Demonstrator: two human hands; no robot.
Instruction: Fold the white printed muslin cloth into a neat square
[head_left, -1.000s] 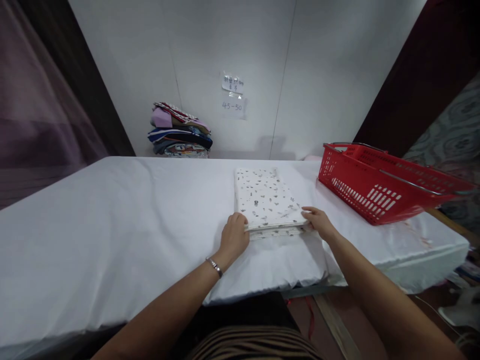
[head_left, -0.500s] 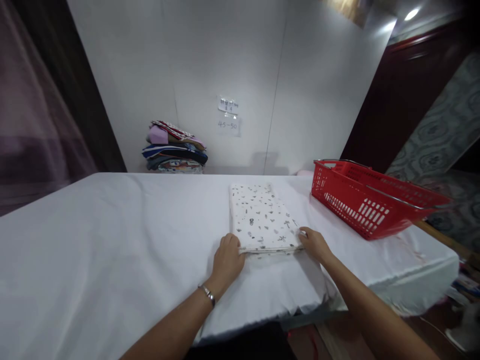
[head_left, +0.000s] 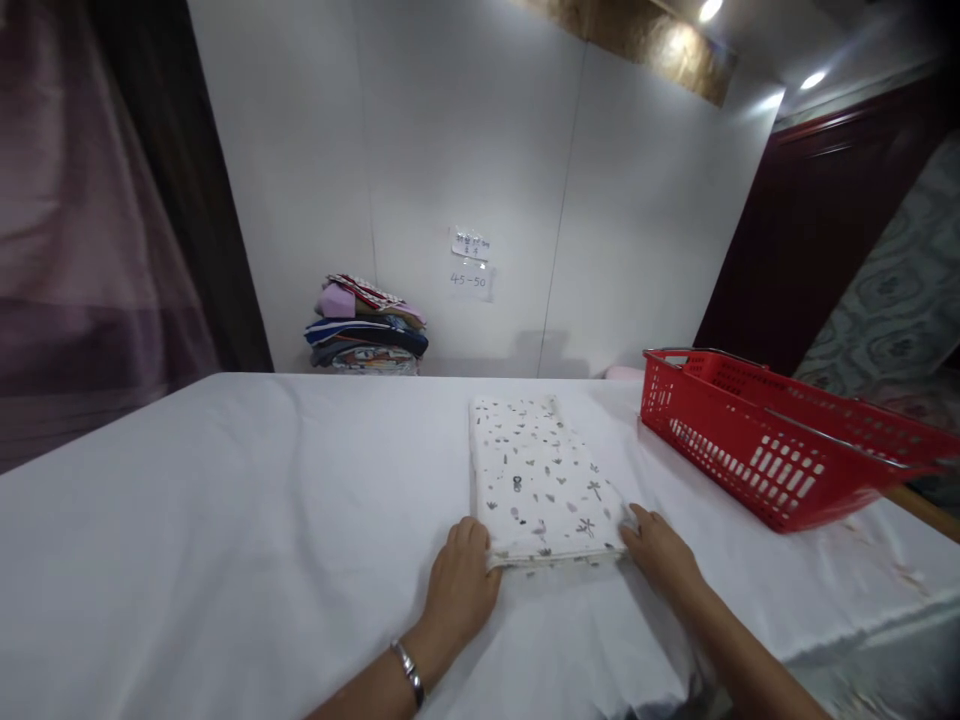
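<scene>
A white cloth (head_left: 536, 480) with small grey and dark prints lies folded into a flat rectangle on the table. My left hand (head_left: 461, 580), with a silver bracelet at the wrist, grips its near left corner; the fingers are curled at the edge. At the near right corner, my right hand (head_left: 661, 552) pinches the cloth between thumb and fingers. Several folded layers show along the near edge between the two hands. The fingertips are partly hidden at both corners.
A white sheet (head_left: 225, 520) covers the table. To the right stands a red plastic basket (head_left: 739, 450) with metal handles. Beyond the far edge is a stack of folded fabrics (head_left: 367, 330). Two paper labels (head_left: 471, 265) hang on the pale wall behind.
The view has tilted upward, so the table and everything on it appear lower. Both hands stay at the near corners of the folded cloth, which looks much the same.
</scene>
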